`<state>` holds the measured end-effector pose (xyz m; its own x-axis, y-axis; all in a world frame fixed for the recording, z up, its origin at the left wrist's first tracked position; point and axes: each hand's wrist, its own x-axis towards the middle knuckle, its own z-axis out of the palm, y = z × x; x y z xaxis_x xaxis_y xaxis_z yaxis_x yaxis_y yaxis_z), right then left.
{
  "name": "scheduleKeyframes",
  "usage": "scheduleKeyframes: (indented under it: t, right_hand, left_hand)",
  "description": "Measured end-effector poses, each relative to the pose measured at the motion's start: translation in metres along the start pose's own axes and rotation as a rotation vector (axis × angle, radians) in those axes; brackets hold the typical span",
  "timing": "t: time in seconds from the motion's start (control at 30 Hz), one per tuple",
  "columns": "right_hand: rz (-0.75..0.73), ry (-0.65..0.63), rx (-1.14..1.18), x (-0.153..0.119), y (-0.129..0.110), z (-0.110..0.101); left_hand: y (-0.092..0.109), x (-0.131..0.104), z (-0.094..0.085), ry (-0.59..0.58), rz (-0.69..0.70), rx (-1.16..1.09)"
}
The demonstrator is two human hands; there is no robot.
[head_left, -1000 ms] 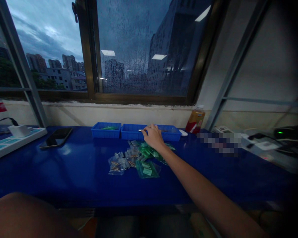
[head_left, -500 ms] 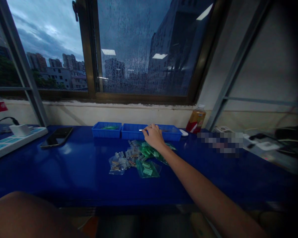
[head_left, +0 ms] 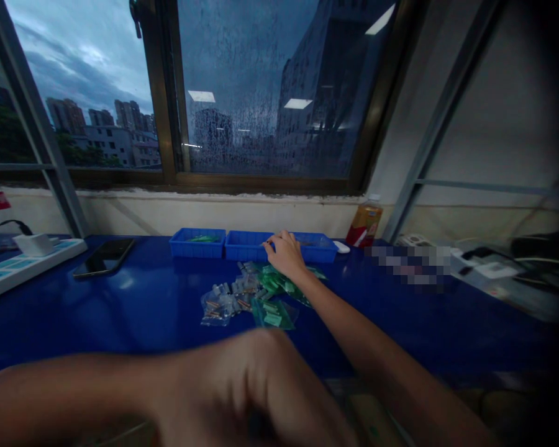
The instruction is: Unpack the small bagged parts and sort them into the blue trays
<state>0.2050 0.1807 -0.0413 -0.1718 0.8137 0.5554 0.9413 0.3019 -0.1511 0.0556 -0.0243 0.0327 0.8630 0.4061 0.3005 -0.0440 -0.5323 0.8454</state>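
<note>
My right hand point(head_left: 285, 253) reaches over the middle and right blue bins, its fingers bent together at the tips. Whatever they pinch, at the middle bin point(head_left: 240, 253), is too small to make out. Close to the camera, my left hand point(head_left: 261, 385) looms large and blurred, knuckles upward, with its fingers hidden below. Between the hands and the bins lies a pile of small clear bags point(head_left: 221, 308) with copper-coloured pieces inside. Green bags point(head_left: 274, 315) holding pale pieces lie against them, partly under my right wrist. The right bin point(head_left: 323, 251) is partly covered by my hand.
A third blue bin point(head_left: 181, 247) holds green items on the left. Further left lie a black phone point(head_left: 105, 257) and a white power strip point(head_left: 37, 267). At the back right stand a drink bottle point(head_left: 366, 223) and a white object point(head_left: 341, 247); cables point(head_left: 507, 267) lie beyond.
My left hand has risen into view at the bottom centre. My right hand stays over the bins, but the small light piece seen at its fingertips no longer shows clearly.
</note>
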Motion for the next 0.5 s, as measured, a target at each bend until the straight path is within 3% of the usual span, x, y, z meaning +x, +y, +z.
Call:
scheduleKeyframes:
  t: [0.03, 0.1, 0.2, 0.27, 0.37, 0.5]
  right_hand:
    - [0.005, -0.004, 0.004, 0.000, 0.000, -0.001]
    - [0.008, -0.014, 0.013, 0.000, -0.001, -0.002]
    - [0.008, -0.014, 0.015, 0.001, 0.000, -0.001]
    - [0.006, -0.004, 0.013, 0.003, 0.001, 0.001]
    - [0.001, 0.010, 0.020, 0.004, 0.002, 0.004]
    - [-0.011, 0.024, 0.048, 0.002, 0.001, 0.003]
  left_hand:
    - [-0.008, 0.008, -0.017, -0.061, -0.023, 0.090]
    - [-0.035, 0.020, -0.054, 0.075, -0.070, 0.338]
    - [-0.097, 0.022, -0.107, 0.316, -0.161, 0.809]
    - [-0.136, 0.014, -0.131, 0.329, -0.206, 1.027]
    - [-0.169, -0.001, -0.147, 0.168, -0.252, 1.136]
    - [-0.172, -0.008, -0.142, 0.142, -0.315, 1.170]
